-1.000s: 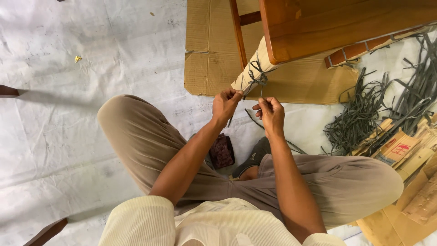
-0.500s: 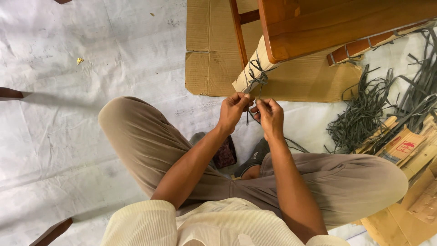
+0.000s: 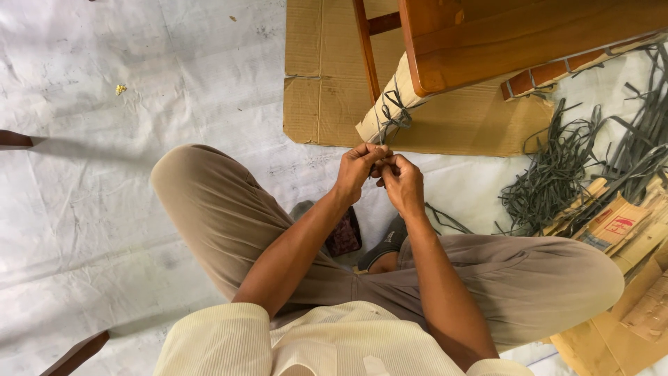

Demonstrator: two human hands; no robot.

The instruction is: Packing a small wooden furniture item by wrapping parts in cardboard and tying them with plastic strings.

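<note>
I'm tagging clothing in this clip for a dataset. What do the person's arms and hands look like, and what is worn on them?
Both arms are bare from above the elbow down. The left hand and right hand wear no gloves; no ring, watch or bracelet shows. Short sleeves of a cream, finely ribbed shirt cover the upper arms. No marks or tattoos are visible on the forearms.

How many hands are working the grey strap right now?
2. The left hand and right hand meet just below the strap-wrapped furniture leg, pinching the grey strap. No other person's hands show.
</note>
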